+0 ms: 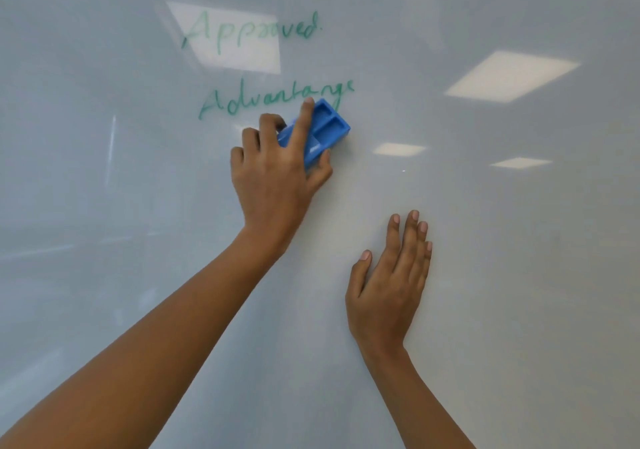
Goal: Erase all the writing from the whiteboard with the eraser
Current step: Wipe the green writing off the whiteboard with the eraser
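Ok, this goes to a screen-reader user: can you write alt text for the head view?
A left hand grips a blue eraser against a whiteboard, just under the end of the green word Advantage. Above it, the word Approved is also unerased. The right hand lies flat on the whiteboard, lower down.

On the whiteboard (502, 292), "Approved" (251, 31) sits above "Advantage" (273, 100). The eraser (329, 124), under the left grip (273, 178), lies just below that lower word (its upper corner meets the last letters). The right grip (391, 285) rests flat, lower right.
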